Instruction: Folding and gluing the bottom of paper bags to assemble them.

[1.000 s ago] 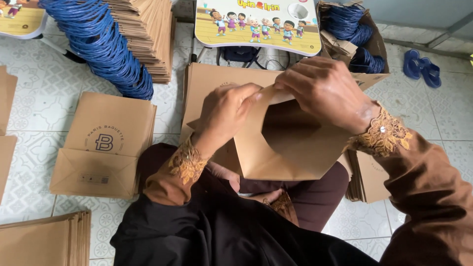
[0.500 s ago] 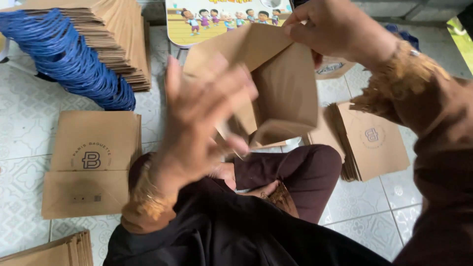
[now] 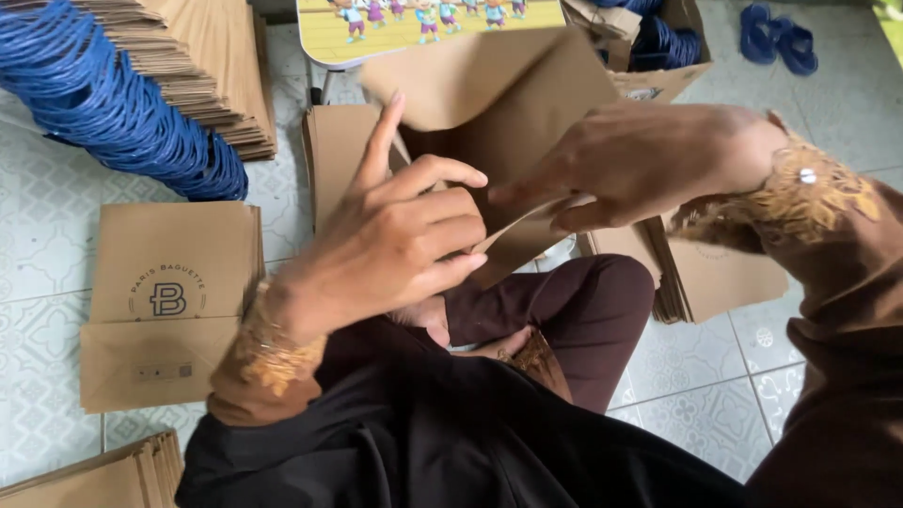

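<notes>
Head view: the person sits cross-legged on the tiled floor (image 3: 38,188), holding a brown paper bag (image 3: 527,103) up in front of the chest, its mouth partly opened; the left hand (image 3: 395,240) has the forefinger raised and the other fingers curled against the bag's near edge, the lower fingers pinching that edge; the right hand (image 3: 640,160) lies flat along the bag's right side, fingers stretched and pressed together against the paper, thumb under the fold. Left of the lap lies a stack of flat printed bags (image 3: 169,301); behind it a long leaning row of bags with blue handles (image 3: 132,103); right of the knee another stack of flat bags (image 3: 715,273); beyond the held bag stand a small cartoon-printed counter (image 3: 414,28), a cardboard box of blue handles (image 3: 668,52) and blue sandals (image 3: 776,38).
</notes>
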